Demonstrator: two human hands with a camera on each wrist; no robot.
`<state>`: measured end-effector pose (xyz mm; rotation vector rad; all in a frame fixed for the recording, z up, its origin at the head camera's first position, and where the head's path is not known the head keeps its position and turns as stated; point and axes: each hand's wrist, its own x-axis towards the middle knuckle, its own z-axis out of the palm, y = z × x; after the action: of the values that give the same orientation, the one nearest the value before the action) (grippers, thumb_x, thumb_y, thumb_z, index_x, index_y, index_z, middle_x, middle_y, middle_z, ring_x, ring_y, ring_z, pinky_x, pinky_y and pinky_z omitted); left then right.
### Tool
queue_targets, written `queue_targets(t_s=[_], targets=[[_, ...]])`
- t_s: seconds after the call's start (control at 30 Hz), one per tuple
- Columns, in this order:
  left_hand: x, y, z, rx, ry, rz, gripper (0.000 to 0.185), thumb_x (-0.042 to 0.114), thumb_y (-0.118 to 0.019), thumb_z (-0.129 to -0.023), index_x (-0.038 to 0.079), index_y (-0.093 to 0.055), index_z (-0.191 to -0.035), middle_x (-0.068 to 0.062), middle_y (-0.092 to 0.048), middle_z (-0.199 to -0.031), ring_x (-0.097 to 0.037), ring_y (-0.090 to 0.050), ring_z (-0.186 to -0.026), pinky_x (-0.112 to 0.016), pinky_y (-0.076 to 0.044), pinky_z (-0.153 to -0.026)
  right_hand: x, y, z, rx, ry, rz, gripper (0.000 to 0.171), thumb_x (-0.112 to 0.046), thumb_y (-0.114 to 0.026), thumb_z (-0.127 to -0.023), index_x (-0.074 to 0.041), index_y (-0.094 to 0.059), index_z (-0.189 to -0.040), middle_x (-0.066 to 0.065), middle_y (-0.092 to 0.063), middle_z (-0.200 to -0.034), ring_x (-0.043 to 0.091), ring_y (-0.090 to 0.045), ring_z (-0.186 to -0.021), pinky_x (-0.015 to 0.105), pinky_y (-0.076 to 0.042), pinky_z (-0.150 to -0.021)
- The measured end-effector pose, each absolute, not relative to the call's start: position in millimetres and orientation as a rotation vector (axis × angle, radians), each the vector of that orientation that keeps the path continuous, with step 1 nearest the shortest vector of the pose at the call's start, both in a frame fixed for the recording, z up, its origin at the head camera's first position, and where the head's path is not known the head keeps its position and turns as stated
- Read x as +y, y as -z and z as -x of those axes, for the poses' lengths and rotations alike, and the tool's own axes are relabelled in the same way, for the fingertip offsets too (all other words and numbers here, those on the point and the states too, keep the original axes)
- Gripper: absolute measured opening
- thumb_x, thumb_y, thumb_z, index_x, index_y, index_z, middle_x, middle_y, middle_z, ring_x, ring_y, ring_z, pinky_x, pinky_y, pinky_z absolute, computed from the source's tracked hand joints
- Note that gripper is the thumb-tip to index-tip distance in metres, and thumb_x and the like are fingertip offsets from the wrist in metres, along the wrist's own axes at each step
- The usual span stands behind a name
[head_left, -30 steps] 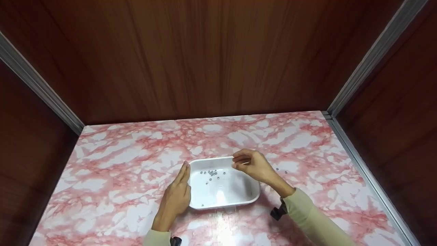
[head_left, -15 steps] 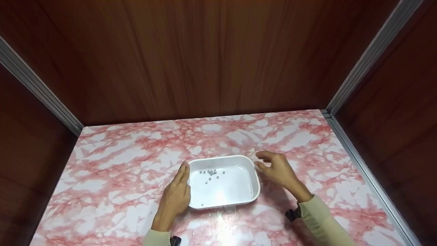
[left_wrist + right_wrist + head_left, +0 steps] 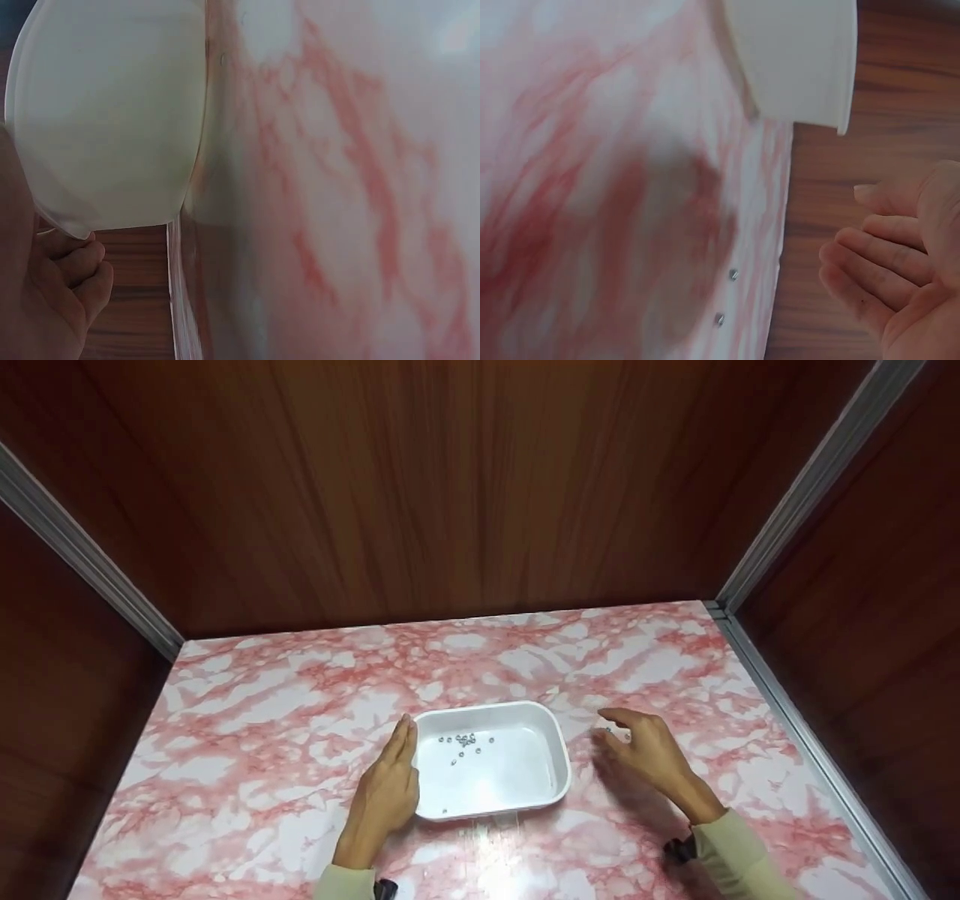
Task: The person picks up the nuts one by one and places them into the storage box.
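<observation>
A white rectangular tray (image 3: 517, 787) with rounded corners sits on the table, several small metal nuts (image 3: 465, 741) grouped toward its left back. One more nut (image 3: 445, 811) lies by its front wall. My left hand (image 3: 386, 784) rests against the tray's left side, fingers fairly straight; in the left wrist view, its fingertips are at the tray's (image 3: 112, 112) rim. To the right of the tray, my right hand (image 3: 651, 754) hovers with thumb and forefinger apart, holding nothing. Close to those fingers lie two loose nuts (image 3: 733, 274) on the table, seen clearly in the right wrist view.
The table (image 3: 262, 750) has a red and white marbled top. Dark wood panels (image 3: 450, 495) enclose it at the back and sides, with grey metal profiles (image 3: 810, 480) at the corners. A bright light reflection shows in front of the tray.
My right hand has moved from above the tray's back right corner out to the right, over the loose nuts, its fingers spreading. The left hand and the tray have stayed put.
</observation>
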<state>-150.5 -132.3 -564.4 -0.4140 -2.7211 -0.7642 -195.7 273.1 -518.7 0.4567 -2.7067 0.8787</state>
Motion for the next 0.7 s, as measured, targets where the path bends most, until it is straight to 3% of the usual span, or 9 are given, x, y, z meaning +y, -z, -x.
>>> queue_targets(t_s=[0.23, 0.43, 0.6, 0.7], targets=[[-132, 565, 151, -2.718, 0.71, 0.419, 0.055, 0.004, -0.051, -0.103, -0.01, -0.041, -0.155, -0.026, -0.04, -0.166, -0.042, -0.047, -0.15, -0.049, -0.054, -0.11, 291, 525, 190, -2.714, -0.849, -0.43, 0.034, -0.009, -0.08, -0.091, 0.003, -0.075, -0.122, 0.022, -0.078, -0.12, 0.039, -0.076, -0.107, 0.055, -0.062, -0.091], [-132, 564, 151, -2.725, 0.705, 0.412, 0.056, 0.004, -0.051, -0.102, -0.011, -0.041, -0.155, -0.026, -0.039, -0.166, -0.042, -0.044, -0.152, -0.052, -0.047, -0.118, 304, 534, 189, -2.701, -0.724, -0.51, 0.029, -0.007, -0.08, -0.09, 0.0, -0.078, -0.118, 0.017, -0.08, -0.115, 0.034, -0.078, -0.104, 0.051, -0.064, -0.087], [-130, 563, 150, -2.72, 0.76, 0.414, 0.056, 0.002, -0.051, -0.102, -0.013, -0.04, -0.154, -0.028, -0.039, -0.165, -0.043, -0.043, -0.152, -0.053, -0.044, -0.12, 314, 543, 189, -2.692, -0.595, -0.62, 0.017, -0.005, -0.081, -0.088, -0.008, -0.08, -0.104, 0.005, -0.082, -0.099, 0.021, -0.079, -0.088, 0.044, -0.065, -0.077], [-130, 562, 150, -2.732, 0.787, 0.407, 0.056, 0.002, -0.05, -0.102, -0.013, -0.039, -0.155, -0.029, -0.038, -0.166, -0.043, -0.042, -0.152, -0.053, -0.043, -0.121, 318, 548, 190, -2.669, -0.527, -0.673, 0.01, -0.006, -0.08, -0.09, -0.014, -0.075, -0.092, -0.004, -0.074, -0.079, 0.008, -0.068, -0.071, 0.036, -0.061, -0.067]])
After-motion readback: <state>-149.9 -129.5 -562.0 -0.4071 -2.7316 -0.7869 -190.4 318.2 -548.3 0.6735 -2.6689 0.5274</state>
